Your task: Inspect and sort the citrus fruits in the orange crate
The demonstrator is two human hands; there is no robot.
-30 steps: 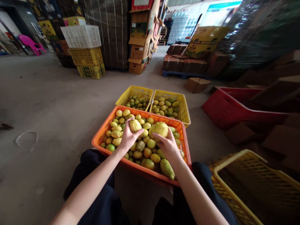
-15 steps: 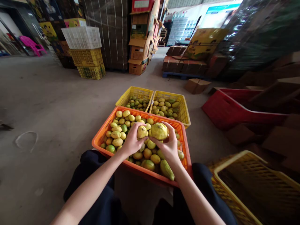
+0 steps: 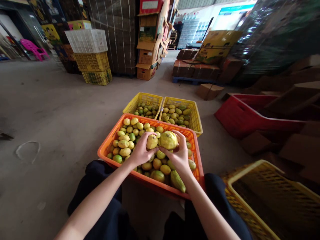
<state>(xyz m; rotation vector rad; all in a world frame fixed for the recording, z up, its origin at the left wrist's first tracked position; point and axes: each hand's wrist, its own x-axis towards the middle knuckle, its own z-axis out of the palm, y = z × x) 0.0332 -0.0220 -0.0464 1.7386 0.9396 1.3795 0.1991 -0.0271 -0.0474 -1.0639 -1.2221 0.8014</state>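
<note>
My left hand [image 3: 142, 150] has its fingers wrapped round a small yellow fruit [image 3: 151, 142]. A larger yellow-green fruit [image 3: 168, 140] with a lumpy skin is gripped in my right hand [image 3: 180, 154]. Both fruits are held side by side above an orange crate [image 3: 110, 134], which is filled with yellow and green fruits. Behind it stand two yellow crates, a left one [image 3: 130, 104] and a right one [image 3: 197, 117], each with more fruits inside.
To the right are a red crate [image 3: 231, 115] and a yellow crate [image 3: 250, 206] near my knee. Cardboard boxes [image 3: 208, 90] lie farther back. Stacked crates [image 3: 91, 61] stand at the back left, with a pink chair [image 3: 33, 49] beyond.
The two fruits have turned slightly in my fingers, and the larger one has shifted a little to the left. Both hands keep their hold.
</note>
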